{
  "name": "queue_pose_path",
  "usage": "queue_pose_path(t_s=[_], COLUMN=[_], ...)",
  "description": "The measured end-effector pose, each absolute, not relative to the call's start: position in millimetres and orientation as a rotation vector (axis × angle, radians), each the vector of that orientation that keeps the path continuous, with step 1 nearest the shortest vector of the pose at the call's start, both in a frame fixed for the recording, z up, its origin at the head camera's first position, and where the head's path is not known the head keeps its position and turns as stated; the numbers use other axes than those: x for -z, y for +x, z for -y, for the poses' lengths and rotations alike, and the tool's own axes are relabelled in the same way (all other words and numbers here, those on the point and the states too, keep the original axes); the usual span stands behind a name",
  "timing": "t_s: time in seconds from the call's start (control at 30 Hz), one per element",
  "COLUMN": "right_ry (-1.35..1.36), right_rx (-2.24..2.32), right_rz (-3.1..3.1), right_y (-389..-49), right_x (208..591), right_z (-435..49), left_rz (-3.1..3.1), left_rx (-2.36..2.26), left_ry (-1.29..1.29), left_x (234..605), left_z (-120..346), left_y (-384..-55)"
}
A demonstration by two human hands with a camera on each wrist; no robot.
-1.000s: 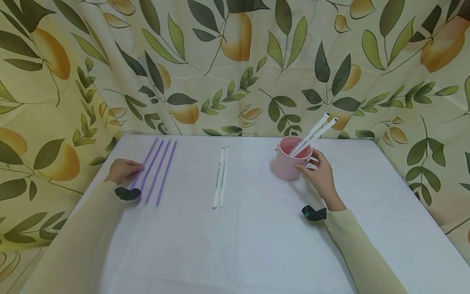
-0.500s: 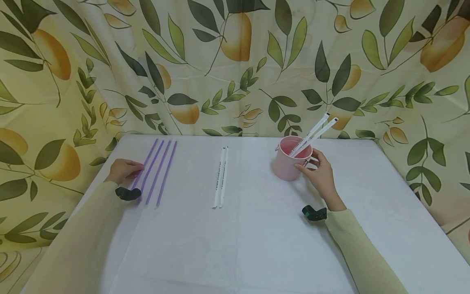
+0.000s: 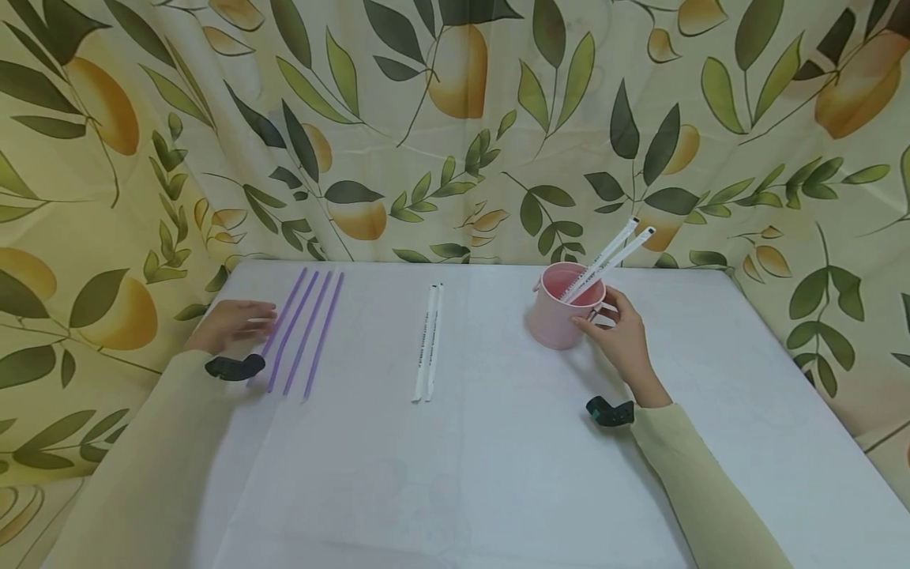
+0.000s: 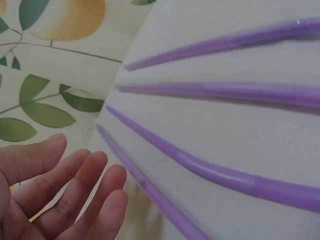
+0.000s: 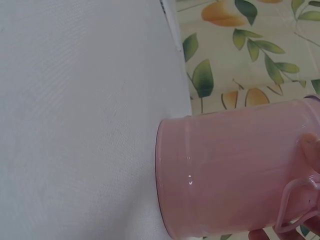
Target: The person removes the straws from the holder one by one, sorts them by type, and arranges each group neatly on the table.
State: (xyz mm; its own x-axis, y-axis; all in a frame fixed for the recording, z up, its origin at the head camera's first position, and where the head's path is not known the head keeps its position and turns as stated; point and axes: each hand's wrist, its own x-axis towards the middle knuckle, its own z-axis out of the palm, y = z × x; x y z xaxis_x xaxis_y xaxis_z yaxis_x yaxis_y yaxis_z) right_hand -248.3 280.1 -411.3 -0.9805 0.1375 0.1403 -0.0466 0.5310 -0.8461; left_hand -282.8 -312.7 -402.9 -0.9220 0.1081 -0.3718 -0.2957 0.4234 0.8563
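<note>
My left hand (image 3: 235, 322) hovers just left of several purple bendy straws (image 3: 323, 336) lying side by side on the table. Its fingers are loosely spread and hold nothing; in the left wrist view they are apart from the nearest purple straw (image 4: 155, 195). On the right, my right hand (image 3: 626, 340) grips a small pink bucket (image 3: 556, 325) by its handle side, thumb against the wall. The bucket (image 5: 235, 170) appears upright on the table. Two white paper-wrapped straws (image 3: 604, 257) lean out of it to the right; their lower ends are hidden inside.
Two more white wrapped straws (image 3: 424, 344) lie parallel mid-table, between the purple straws and the bucket. The white-covered table (image 3: 455, 490) ends at the back against a leaf-and-fruit patterned curtain (image 3: 455, 158). Dark wrist cameras sit at both cuffs.
My left hand's fingers have come off the leftmost purple straw, and the hand has shifted slightly left. My right hand and the bucket have stayed in place.
</note>
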Motion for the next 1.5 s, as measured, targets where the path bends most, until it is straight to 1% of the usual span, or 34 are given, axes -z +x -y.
queue_pose_path(t_s=[0.13, 0.37, 0.73, 0.97, 1.27, 1.5], right_ry=[-0.072, -0.078, -0.074, -0.067, -0.076, -0.074], right_rx=[-1.427, -1.422, -1.411, -1.410, -1.406, -1.401], right_rz=[2.583, 2.592, 2.600, 2.601, 2.608, 2.614], right_y=[-248.1, -248.0, -248.1, -248.8, -249.3, -248.0], right_x=[409.6, 408.6, 409.4, 410.9, 410.5, 408.8], right_z=[-279.9, -279.3, -280.0, -280.9, -281.5, -280.9], left_rz=[-2.323, -2.256, -2.283, -2.411, -2.537, -2.529], left_rx=[-1.472, -1.689, -1.890, -1.791, -1.668, -1.684], left_ry=[-0.093, 0.052, 0.272, 0.405, 0.399, 0.479], left_x=[397.5, 393.9, 378.5, 370.6, 361.3, 369.8], left_z=[308.1, 292.2, 244.2, 213.4, 167.4, 134.9], left_y=[-281.1, -284.2, -292.2, -292.2, -296.9, -307.9])
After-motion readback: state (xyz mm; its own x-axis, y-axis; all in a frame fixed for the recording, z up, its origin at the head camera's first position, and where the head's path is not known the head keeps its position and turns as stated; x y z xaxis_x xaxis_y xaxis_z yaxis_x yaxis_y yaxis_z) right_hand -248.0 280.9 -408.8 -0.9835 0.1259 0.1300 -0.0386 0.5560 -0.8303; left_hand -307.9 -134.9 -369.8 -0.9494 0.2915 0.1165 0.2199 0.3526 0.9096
